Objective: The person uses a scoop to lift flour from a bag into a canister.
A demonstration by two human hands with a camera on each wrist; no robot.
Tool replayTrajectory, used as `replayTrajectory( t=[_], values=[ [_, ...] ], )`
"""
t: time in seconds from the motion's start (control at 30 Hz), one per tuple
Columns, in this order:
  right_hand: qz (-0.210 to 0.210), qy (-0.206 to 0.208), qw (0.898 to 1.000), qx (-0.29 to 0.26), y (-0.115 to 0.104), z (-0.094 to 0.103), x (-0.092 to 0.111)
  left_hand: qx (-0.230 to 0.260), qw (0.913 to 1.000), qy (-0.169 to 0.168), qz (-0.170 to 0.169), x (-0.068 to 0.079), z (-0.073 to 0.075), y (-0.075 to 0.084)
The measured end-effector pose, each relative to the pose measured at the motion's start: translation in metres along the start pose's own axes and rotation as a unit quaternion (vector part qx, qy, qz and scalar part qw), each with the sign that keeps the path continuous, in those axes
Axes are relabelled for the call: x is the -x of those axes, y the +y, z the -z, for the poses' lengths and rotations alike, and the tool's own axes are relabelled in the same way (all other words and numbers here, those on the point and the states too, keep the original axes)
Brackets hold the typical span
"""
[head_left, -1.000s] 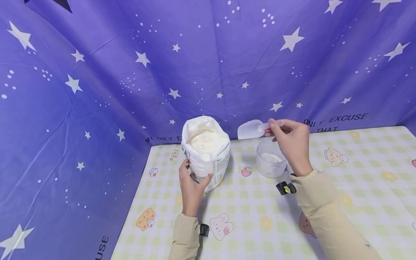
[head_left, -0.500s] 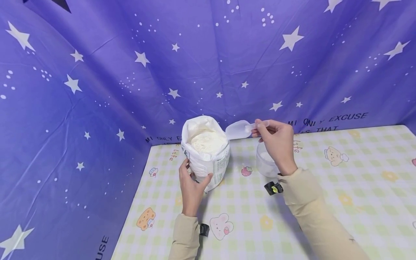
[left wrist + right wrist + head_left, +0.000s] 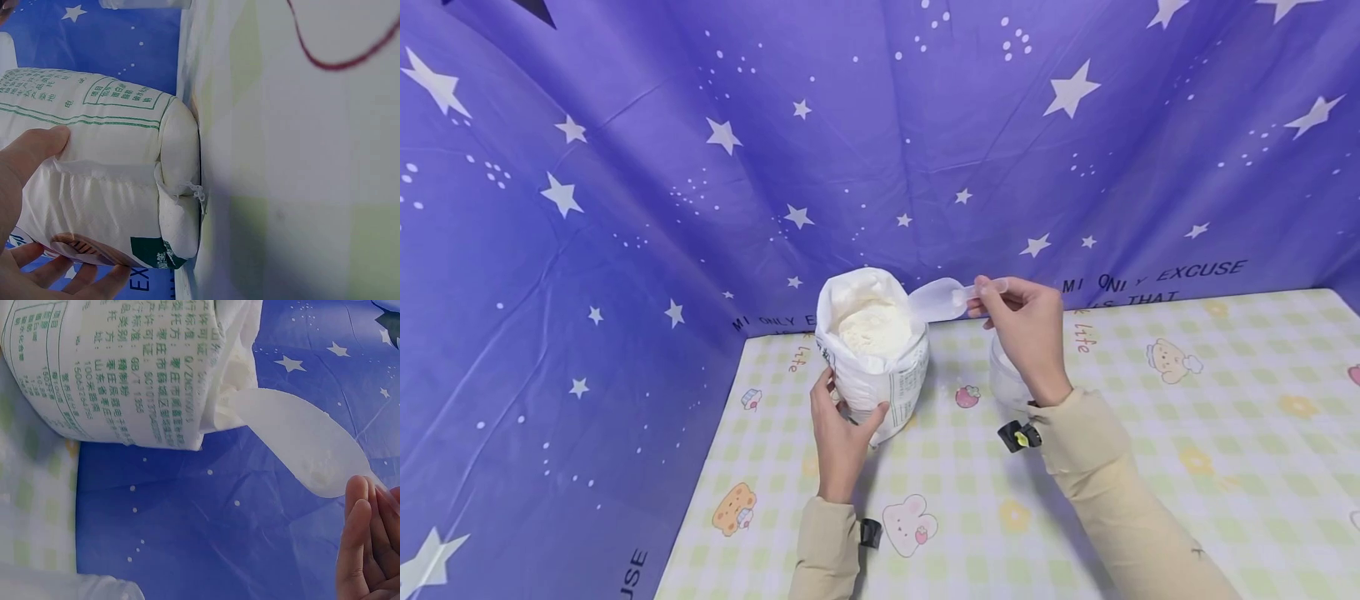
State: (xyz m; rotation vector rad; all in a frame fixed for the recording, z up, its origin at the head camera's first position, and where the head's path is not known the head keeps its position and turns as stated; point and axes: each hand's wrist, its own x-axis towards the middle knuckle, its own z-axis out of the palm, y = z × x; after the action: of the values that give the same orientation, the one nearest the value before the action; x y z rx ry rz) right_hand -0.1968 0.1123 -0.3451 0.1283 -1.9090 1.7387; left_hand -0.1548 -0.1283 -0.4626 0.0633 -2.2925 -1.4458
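Observation:
An open white bag of flour [image 3: 895, 390] stands on the table, its pale flour [image 3: 874, 327] heaped below the rim. My left hand [image 3: 844, 437] grips the bag low on its near side, thumb and fingers spread around it; the left wrist view shows the thumb [image 3: 44, 145] on the printed bag. Between the thumb and fingers of my right hand [image 3: 1028, 333] is the handle of a translucent plastic scoop [image 3: 938, 300]. Its tip reaches the bag's right rim, and a little white powder clings inside the bowl [image 3: 319, 467]. Partly hidden behind the right hand is a clear round tub [image 3: 1006, 379].
A green-and-white checked tablecloth [image 3: 970, 500] with cartoon prints covers the table. Purple-blue starry curtains [image 3: 880, 150] hang close behind the bag and along the left side. The tub's edge [image 3: 75, 586] also shows low in the right wrist view.
My right hand has moved left with the scoop, from above the tub to the bag's right rim. The left hand and the bag have stayed in place.

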Motion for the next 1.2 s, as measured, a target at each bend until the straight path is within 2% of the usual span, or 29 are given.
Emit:
replayTrajectory(
  t=[0.5, 0.87, 1.2],
  values=[
    [0.000, -0.012, 1.000, 0.022, 0.012, -0.027, 0.004, 0.004, 1.0000, 0.002, -0.008, -0.001, -0.001, 0.001],
    [-0.009, -0.025, 0.999, 0.032, 0.019, -0.041, 0.000, -0.003, 1.0000, -0.002, 0.000, 0.000, 0.000, -0.002],
    [-0.012, -0.041, 0.998, 0.049, 0.022, -0.055, -0.002, 0.000, 0.9998, 0.011, -0.016, 0.000, 0.000, 0.000]
  ],
)
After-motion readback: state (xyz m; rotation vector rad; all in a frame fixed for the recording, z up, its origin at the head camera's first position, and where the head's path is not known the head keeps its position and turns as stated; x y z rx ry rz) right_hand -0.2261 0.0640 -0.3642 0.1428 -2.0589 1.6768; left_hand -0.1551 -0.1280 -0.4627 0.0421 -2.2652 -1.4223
